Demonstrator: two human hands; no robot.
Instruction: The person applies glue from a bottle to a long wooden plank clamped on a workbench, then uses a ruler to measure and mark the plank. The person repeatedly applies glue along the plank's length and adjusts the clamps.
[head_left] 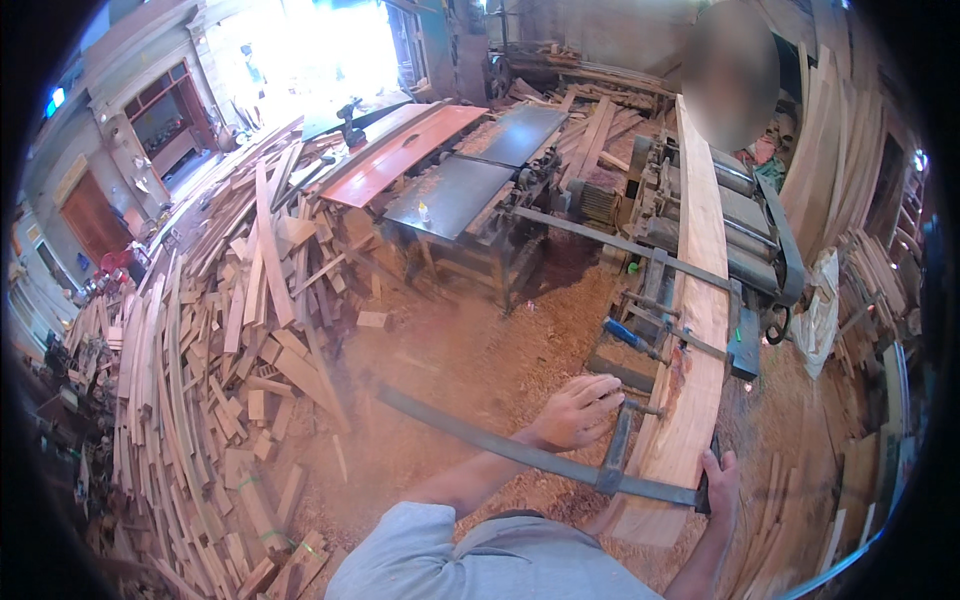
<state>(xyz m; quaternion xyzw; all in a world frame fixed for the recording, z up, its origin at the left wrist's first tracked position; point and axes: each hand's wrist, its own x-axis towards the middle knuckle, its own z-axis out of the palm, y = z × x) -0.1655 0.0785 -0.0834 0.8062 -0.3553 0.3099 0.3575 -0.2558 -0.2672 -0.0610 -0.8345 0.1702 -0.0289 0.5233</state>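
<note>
A long pale wooden plank point(685, 440) runs away from me on the right, with bar clamps set across it. The nearest bar clamp point(545, 460) has its dark bar over the plank's near end and sticking out far to the left. My left hand point(580, 412) is closed at the outer end of this clamp's screw, its fingers curled around the handle, which they mostly hide. At the plank's right edge my right hand point(721, 482) grips the clamp's dark end jaw. Farther along sits a second clamp with a blue handle point(632, 338). Another long clamp bar point(620, 243) crosses beyond it.
A planer-like machine with rollers point(745, 215) stands beside the plank's far part. A blurred person point(735, 75) is at the far end. Machine tables point(450, 195) stand ahead. Offcuts point(290, 370) pile up at left, and sawdust point(430, 350) covers the floor.
</note>
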